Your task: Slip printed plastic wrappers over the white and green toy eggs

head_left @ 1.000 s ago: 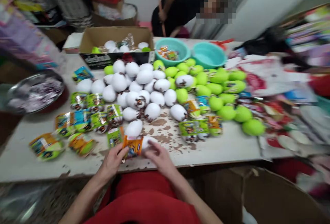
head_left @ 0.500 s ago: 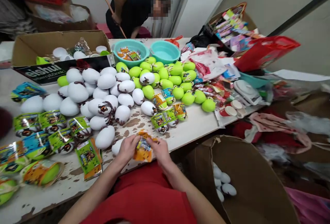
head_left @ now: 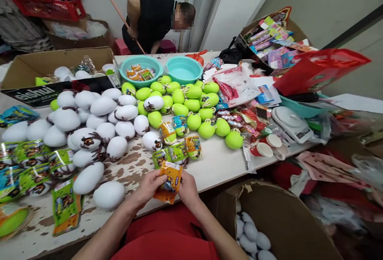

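An orange printed packet (head_left: 171,177) is held upright in front of my body, at the table's near edge. My left hand (head_left: 151,188) pinches its left side, thumb across the front. At its right side my right hand (head_left: 188,188) is closed, its fingertips partly hidden behind the packet. Just beyond lie wrapped eggs, among them one in an orange sleeve (head_left: 193,147) and one in a green sleeve (head_left: 161,157). A plain white egg (head_left: 109,195) rests left of my left hand, with green packets (head_left: 64,202) farther left.
White eggs (head_left: 103,106) and lime-green eggs (head_left: 191,105) crowd the table. Behind them stand a bowl of small packets (head_left: 122,68), another turquoise bowl (head_left: 199,74) and a carton (head_left: 26,92). A large box with eggs (head_left: 278,200) stands at right. Across the table, a person (head_left: 155,20) bends, holding a pole.
The packet has turned more upright and flatter toward me, still between both hands. The whole view has shifted, so the table's contents appear farther left and more eggs show in the box at right.
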### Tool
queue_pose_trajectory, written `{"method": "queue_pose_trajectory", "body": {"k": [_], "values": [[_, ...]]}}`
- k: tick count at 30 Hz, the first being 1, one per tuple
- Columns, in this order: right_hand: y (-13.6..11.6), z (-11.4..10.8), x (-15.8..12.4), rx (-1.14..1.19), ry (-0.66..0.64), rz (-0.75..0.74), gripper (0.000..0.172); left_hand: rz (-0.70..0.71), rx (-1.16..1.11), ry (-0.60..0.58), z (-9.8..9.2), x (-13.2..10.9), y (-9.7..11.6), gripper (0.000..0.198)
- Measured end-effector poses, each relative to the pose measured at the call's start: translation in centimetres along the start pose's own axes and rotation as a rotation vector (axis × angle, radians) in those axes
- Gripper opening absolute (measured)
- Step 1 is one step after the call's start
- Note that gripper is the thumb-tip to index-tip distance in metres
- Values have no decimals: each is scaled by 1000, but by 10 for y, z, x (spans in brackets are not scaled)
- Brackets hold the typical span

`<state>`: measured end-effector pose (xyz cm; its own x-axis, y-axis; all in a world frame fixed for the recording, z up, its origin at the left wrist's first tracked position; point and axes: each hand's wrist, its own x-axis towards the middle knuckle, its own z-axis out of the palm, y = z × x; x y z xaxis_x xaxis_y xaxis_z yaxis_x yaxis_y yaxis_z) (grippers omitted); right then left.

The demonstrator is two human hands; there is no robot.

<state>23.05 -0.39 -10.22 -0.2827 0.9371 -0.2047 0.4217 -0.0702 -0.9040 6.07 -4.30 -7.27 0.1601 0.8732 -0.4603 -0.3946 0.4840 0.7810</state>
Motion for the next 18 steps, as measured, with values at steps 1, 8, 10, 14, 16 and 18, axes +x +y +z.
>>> {"method": "queue_pose_trajectory", "body": {"k": [1, 8, 10, 14, 16, 18], "values": [[6, -11, 9, 23, 11, 27, 15, 0, -92, 16, 6, 4, 3, 36], [70, -157, 106, -66, 773, 358, 75, 40, -339, 405, 15, 34, 18, 46], [89, -201, 131, -117, 972, 451, 90, -6, -323, 441, 18, 38, 7, 49], [116, -250, 168, -107, 1012, 538, 96, -82, -312, 504, 33, 43, -20, 49], [123, -257, 176, -73, 982, 543, 95, -93, -307, 530, 41, 46, -28, 46], [124, -259, 169, -31, 975, 537, 96, -81, -292, 543, 47, 50, -31, 42]]}}
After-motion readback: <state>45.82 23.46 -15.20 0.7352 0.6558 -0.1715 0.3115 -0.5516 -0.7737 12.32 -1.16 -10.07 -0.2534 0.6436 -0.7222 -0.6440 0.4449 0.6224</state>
